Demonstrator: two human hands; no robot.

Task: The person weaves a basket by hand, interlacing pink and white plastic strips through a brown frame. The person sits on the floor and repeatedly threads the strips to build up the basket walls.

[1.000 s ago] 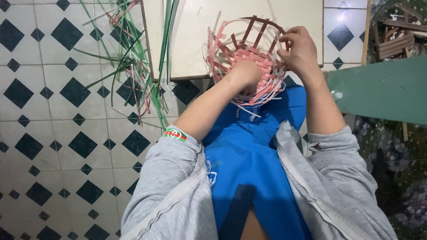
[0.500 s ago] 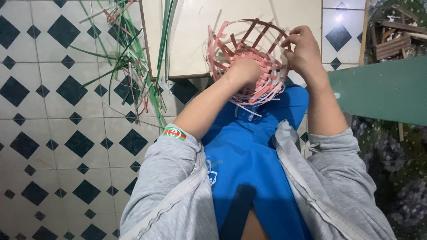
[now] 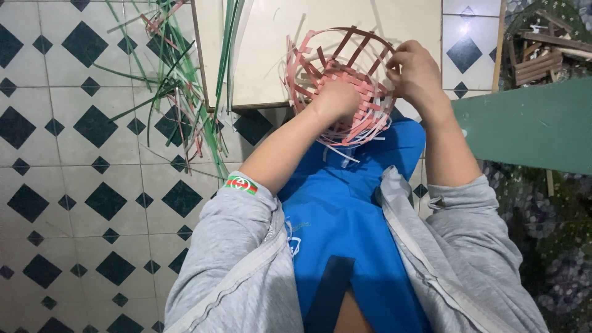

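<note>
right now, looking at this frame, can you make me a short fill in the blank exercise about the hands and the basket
1. The left hand is pushed inside a half-woven ____ basket.
2. The right hand pinches the basket's ____ at its right side.
3. Loose ____ strips lie on the tiled floor to the left.
4. The person wears a grey jacket over a ____ shirt.

Missing words: pink; rim; green; blue

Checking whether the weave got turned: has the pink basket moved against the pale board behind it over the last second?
No. The pink basket sits at the same spot over the pale board's lower edge; left hand inside, right hand on its rim.
</note>
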